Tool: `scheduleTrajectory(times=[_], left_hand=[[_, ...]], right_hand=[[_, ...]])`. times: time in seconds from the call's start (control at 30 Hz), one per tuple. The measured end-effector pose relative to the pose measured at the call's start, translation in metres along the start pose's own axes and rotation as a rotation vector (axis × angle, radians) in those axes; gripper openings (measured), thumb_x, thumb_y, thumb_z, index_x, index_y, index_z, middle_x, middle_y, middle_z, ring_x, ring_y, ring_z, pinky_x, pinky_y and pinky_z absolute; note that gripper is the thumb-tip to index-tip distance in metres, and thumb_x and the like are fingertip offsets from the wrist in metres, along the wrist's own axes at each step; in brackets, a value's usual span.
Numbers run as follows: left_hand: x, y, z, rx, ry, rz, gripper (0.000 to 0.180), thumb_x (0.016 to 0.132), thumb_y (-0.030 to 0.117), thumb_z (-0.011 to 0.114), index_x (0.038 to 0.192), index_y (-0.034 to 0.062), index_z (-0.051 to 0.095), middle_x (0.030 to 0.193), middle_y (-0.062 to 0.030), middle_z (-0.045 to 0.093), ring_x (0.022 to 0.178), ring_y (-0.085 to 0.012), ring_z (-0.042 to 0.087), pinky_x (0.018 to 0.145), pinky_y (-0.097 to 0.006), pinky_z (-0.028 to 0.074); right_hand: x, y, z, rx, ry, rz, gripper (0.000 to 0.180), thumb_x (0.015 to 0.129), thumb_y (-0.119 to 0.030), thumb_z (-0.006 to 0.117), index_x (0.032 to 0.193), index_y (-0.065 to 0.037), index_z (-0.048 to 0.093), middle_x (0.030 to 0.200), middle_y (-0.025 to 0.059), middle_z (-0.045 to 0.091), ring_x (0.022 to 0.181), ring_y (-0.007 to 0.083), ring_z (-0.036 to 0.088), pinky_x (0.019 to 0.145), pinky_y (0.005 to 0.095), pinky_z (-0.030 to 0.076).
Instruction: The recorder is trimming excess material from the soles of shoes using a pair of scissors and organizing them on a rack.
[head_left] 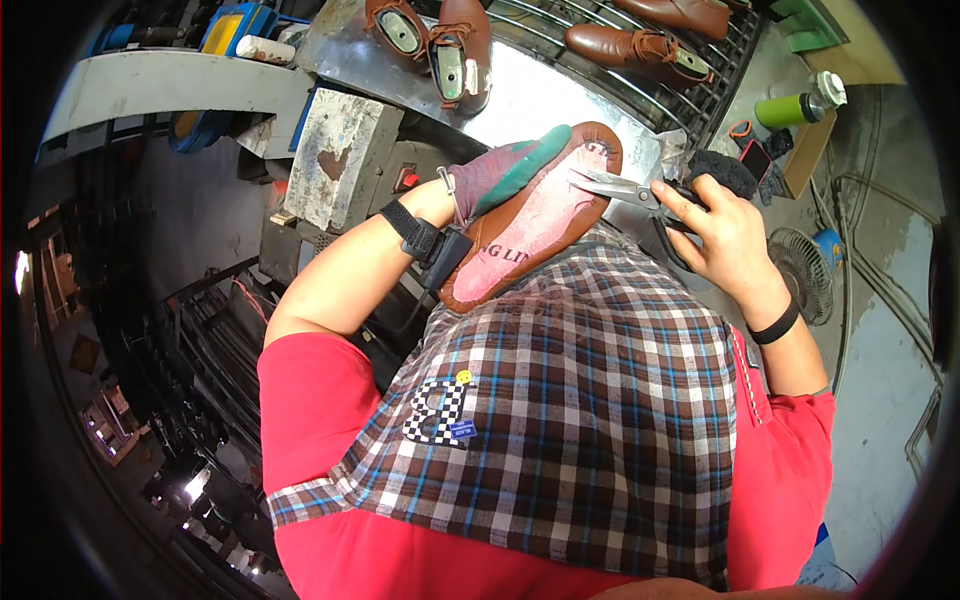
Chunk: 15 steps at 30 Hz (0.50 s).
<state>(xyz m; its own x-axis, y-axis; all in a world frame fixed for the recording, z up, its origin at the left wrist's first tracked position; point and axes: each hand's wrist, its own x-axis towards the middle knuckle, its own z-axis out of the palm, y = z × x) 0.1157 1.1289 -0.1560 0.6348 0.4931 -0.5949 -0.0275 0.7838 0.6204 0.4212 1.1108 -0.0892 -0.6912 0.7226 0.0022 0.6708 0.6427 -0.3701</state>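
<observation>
A brown leather shoe (470,262) lies sole-up, tilted, over the person's chest, its pale pink insole board (535,225) facing the camera and its toe pointing up and to the right. The left hand (500,172), in a maroon and green work glove, is closed around the shoe's upper edge near the toe, fingers lying flat along the rim. A black wrist strap (412,228) with a small black device sits on that forearm, just beside the shoe's heel end.

The right hand (722,232), bare, grips the dark handles of a pair of metal pliers (615,186). The tool's grey nose meets the shoe's edge near the toe; whether it pinches the leather is hard to tell at this angle. A black band circles the right wrist.

A checked apron (600,400) in brown, white and blue covers a red shirt below the shoe. Beyond it, a worn metal bench (540,90) carries three more brown shoes (455,45) and a wire rack (700,60). A green bottle (790,108) stands to the far right, with a small fan (805,270) lower down.
</observation>
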Motion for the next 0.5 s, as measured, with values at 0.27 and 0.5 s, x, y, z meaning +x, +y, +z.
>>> scheduleTrajectory(times=[0.27, 0.5], left_hand=[[-0.003, 0.006, 0.001, 0.022, -0.087, -0.052, 0.06, 0.103, 0.049, 0.033, 0.141, 0.0033, 0.043, 0.127, -0.0089, 0.058, 0.107, -0.0115, 0.059, 0.092, -0.025, 0.049], [-0.006, 0.008, 0.008, 0.078, -0.049, -0.091, 0.063, 0.102, 0.053, 0.033, 0.14, 0.0049, 0.044, 0.126, -0.0088, 0.059, 0.107, -0.0119, 0.06, 0.092, -0.026, 0.05]], right_hand=[[0.005, 0.005, -0.02, -0.088, -0.039, -0.116, 0.061, 0.069, -0.015, 0.075, 0.127, -0.023, 0.06, 0.082, 0.0064, 0.048, 0.07, 0.0235, 0.057, 0.056, 0.0358, 0.049], [0.012, 0.002, -0.032, -0.201, -0.054, -0.204, 0.06, 0.067, -0.015, 0.074, 0.125, -0.022, 0.061, 0.083, 0.0061, 0.048, 0.069, 0.0219, 0.057, 0.054, 0.0344, 0.049]])
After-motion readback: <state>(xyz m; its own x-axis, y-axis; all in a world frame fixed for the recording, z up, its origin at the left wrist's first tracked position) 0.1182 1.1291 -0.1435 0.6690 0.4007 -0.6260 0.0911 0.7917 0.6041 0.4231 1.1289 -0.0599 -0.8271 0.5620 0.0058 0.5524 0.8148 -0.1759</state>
